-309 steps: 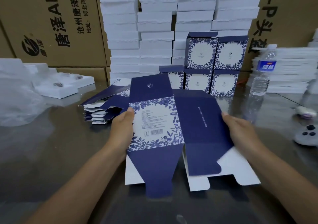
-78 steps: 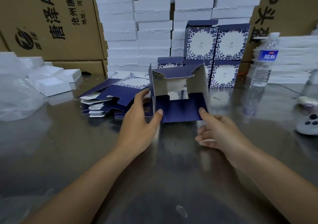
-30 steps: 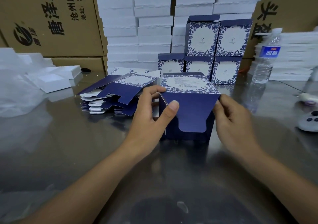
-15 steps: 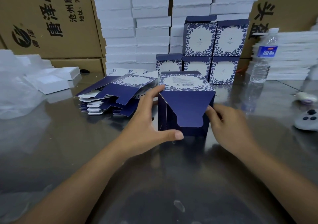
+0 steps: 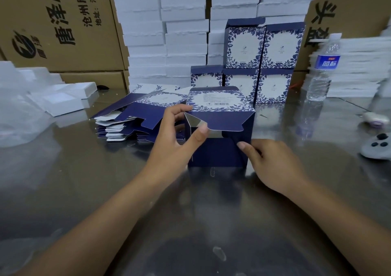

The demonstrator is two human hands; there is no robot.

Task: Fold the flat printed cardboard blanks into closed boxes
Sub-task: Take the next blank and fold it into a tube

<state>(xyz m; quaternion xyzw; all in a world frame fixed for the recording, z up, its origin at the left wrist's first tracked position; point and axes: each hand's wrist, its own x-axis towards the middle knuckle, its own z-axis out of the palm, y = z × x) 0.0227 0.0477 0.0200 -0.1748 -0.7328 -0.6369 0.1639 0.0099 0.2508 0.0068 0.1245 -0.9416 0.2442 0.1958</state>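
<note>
A navy box with a blue leaf print (image 5: 220,104) lies on its side on the shiny table, open end toward me. My left hand (image 5: 175,140) holds its left edge, fingers on the top corner and thumb pressing a side flap inward. My right hand (image 5: 273,161) pinches a navy flap at the lower right of the opening. The top flap (image 5: 224,123) hangs partly down over the opening. A pile of flat printed blanks (image 5: 135,117) lies just left of the box.
Several finished printed boxes (image 5: 262,64) are stacked behind. White foam trays (image 5: 182,32) are piled against brown cartons (image 5: 59,25). A water bottle (image 5: 322,68) stands at the right, with a grey controller (image 5: 377,148) near the table's right edge. Foam inserts (image 5: 61,100) lie left.
The top flap has lifted, showing the opening. My left thumb moved up from the table onto the left side flap. My right hand slid down to the lower right flap.
</note>
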